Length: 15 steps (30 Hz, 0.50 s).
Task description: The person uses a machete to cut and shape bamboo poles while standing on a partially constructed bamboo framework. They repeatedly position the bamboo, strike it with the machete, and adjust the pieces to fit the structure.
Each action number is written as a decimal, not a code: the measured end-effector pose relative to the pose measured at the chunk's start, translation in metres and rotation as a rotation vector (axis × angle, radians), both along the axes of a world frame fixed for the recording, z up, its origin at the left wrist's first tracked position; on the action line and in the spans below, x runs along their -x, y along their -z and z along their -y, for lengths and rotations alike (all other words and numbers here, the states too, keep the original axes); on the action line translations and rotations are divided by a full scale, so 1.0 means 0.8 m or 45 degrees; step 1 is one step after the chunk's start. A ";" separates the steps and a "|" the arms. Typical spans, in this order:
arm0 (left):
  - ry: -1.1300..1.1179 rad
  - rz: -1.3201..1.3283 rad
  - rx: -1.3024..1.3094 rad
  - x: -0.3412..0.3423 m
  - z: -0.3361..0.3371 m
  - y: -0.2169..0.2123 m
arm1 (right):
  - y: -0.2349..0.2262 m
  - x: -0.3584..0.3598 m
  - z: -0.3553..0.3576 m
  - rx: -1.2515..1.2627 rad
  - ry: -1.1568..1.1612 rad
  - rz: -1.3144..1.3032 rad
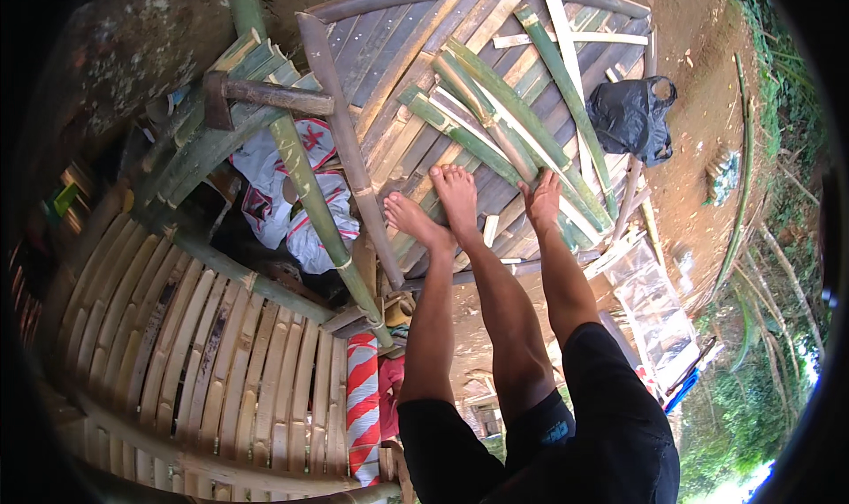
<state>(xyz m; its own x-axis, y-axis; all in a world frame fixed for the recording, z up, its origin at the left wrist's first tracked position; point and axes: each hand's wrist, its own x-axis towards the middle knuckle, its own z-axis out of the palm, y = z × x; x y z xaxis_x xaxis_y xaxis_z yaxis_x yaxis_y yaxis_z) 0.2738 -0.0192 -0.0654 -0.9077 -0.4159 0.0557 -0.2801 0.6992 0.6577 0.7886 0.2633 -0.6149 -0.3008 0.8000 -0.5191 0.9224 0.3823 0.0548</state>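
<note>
My right hand [542, 198] reaches out past my bare feet, its fingers closed about the near end of a split bamboo piece [511, 141]. That piece lies slantwise over several other green bamboo splits [566, 88] and pale strips on a slatted bamboo platform [389, 57]. The fingers' undersides are hidden. My left hand is out of the picture. Both my feet rest on the slats, left of the hand. A hatchet [274, 95] with a wooden handle lies on stacked bamboo pieces at the upper left.
A black plastic bag [632, 115] sits at the platform's right edge. White-and-red sacks [301, 203] lie in the gap at left, behind a green bamboo pole [309, 194]. A bamboo slat bench [203, 354] fills the lower left. Beside it stands a red-and-white striped post [363, 407].
</note>
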 end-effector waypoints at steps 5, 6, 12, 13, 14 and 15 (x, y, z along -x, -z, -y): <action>-0.007 0.011 -0.081 0.002 0.011 0.001 | -0.005 -0.010 -0.023 0.277 -0.073 -0.241; -0.012 0.021 -0.101 0.004 0.013 -0.001 | -0.014 -0.011 -0.023 0.294 -0.051 -0.291; -0.025 0.246 -0.420 0.031 0.054 -0.007 | -0.134 0.006 -0.041 0.714 0.111 -0.717; 0.093 0.264 -0.435 0.025 0.078 -0.011 | -0.176 0.045 -0.051 0.988 0.210 -0.639; 0.070 0.247 -0.466 0.017 0.083 -0.014 | -0.217 0.072 -0.056 0.965 0.180 -0.743; 0.143 0.297 -0.579 0.013 0.103 -0.006 | -0.265 0.094 -0.058 0.943 0.143 -0.844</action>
<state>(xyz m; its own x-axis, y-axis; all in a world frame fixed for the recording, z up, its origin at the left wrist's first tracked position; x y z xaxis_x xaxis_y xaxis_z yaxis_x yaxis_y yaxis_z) 0.2636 -0.1012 -0.0605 -0.9146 -0.2506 -0.3173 -0.3955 0.3914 0.8309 0.7136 0.3097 -0.4031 -0.6527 0.3841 -0.6530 0.7132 0.0205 -0.7007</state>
